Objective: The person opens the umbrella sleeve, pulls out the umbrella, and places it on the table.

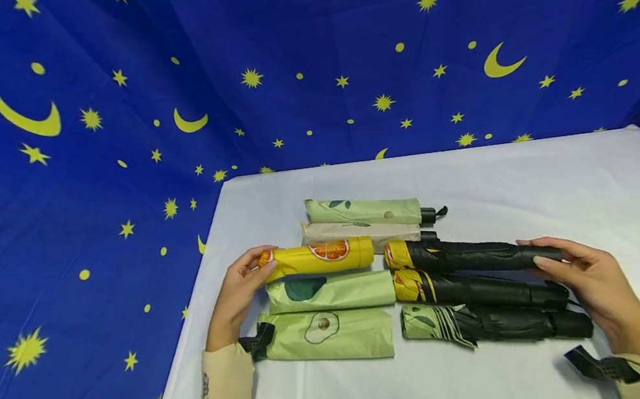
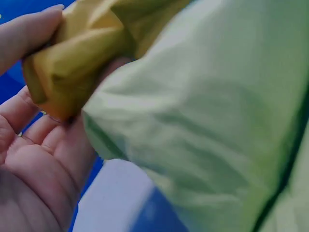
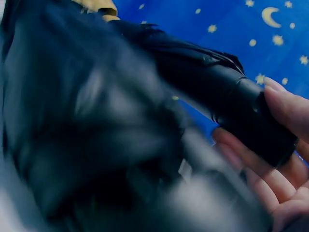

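Observation:
In the head view my left hand [image 1: 241,286] pinches the left end of a yellow umbrella sleeve [image 1: 332,257] printed with orange slices. Its crumpled end [image 2: 82,58] shows between thumb and fingers in the left wrist view. On the other side, my right hand [image 1: 588,275] grips the black handle [image 3: 256,116] of a folded black-and-yellow umbrella [image 1: 466,254], whose yellow end points toward the sleeve. Below the yellow sleeve lie a light green sleeve [image 1: 359,290] and one with an avocado print [image 1: 358,335]. A second black-and-yellow umbrella [image 1: 482,290] and a green-and-black umbrella [image 1: 509,323] lie below the gripped one.
Behind these, a green sleeved umbrella [image 1: 368,210] with a black handle and a beige sleeved one [image 1: 329,231] lie side by side on the white table [image 1: 529,184]. A blue curtain [image 1: 292,46] with yellow moons and stars rises behind and along the left.

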Motion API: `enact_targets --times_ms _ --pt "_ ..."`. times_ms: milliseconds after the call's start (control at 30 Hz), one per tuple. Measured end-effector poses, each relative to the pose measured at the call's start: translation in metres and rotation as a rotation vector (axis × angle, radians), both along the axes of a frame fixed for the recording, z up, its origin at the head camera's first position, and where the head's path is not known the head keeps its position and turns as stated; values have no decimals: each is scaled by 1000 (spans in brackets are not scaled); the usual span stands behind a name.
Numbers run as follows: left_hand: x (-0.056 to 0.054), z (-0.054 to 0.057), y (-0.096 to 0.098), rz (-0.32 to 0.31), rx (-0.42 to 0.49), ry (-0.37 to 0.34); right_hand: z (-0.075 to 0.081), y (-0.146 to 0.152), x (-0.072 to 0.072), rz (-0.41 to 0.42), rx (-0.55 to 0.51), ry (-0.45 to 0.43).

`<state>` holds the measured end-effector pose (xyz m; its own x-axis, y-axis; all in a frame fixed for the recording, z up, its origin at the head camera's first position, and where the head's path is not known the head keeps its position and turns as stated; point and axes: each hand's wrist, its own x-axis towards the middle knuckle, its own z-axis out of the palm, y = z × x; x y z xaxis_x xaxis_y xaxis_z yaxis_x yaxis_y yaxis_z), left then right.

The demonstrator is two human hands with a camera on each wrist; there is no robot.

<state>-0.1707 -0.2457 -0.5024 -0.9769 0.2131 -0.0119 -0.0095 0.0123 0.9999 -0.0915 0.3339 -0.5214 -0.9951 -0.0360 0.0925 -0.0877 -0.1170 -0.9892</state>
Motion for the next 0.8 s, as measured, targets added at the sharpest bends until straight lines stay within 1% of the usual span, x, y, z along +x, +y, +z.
enact_targets --times_ms 67,100,167,233,300,333,400,467,500,567,633,700,733,800 --pt "-1 -3 0 -22 -42 -5 -6 1 -3 2 102 -8" --pt "-1 0 1 -32 -73 -9 -9 2 -5 2 188 -3" --pt "-3 -2 0 -54 -164 6 -13 4 -7 -2 368 -2" --pt "-5 -2 2 -69 -284 35 -15 6 -8 3 510 11" --pt "-7 -4 4 -82 -390 70 -16 7 -9 6 603 20" --pt "-8 -8 4 -88 -429 92 -16 7 -9 10 621 17" --pt "-8 -8 6 -107 -485 112 -13 5 -8 15 643 23" --pt "-6 -3 6 -123 -529 116 -7 3 -7 4 716 30" --pt "-4 1 6 -124 -554 120 -3 1 -7 -8 767 31" --pt "-3 11 7 -118 -607 137 8 -2 -7 -37 891 66" --pt "-3 24 11 -97 -661 159 23 -7 -9 -96 1042 140" --pt "-6 34 19 -74 -696 184 40 -18 -14 -175 1165 217" --pt "-8 38 24 -62 -707 193 47 -26 -18 -204 1204 260" --pt "-13 43 37 -46 -696 206 59 -44 -26 -229 1274 298"
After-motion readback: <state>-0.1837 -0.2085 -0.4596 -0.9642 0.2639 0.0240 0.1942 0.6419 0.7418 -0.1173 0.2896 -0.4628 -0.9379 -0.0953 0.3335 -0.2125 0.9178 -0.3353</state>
